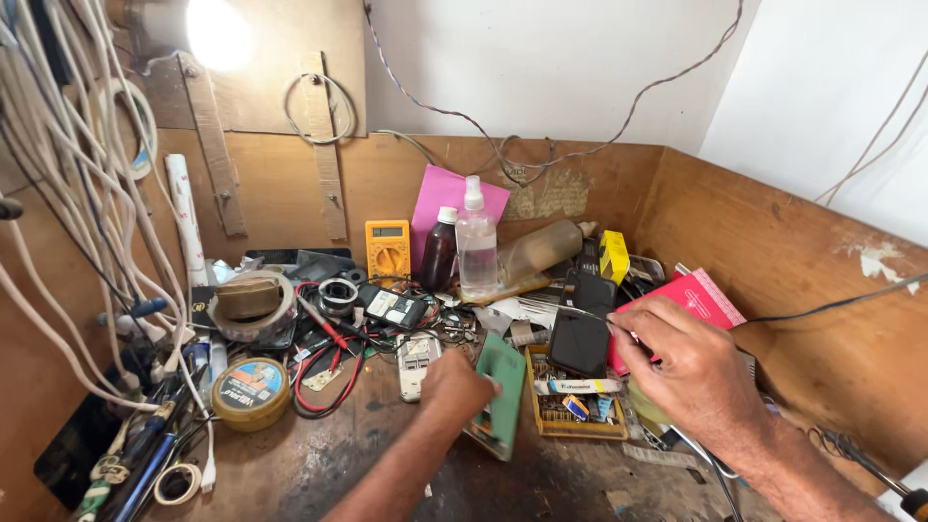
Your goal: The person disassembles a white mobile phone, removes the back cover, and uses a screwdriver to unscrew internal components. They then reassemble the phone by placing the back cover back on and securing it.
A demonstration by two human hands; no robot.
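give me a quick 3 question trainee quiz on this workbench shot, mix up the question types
1. True or false: the left hand holds a green circuit board.
2. Multiple choice: which thing stands directly left of the clear spray bottle at the back wall? A) dark brown bottle B) red mug C) blue kettle
3. Fill in: the right hand pinches a thin metal ____ whose tip points toward the black phone.

Key
1. True.
2. A.
3. Tool, likely tweezers; its exact kind is hard to tell.
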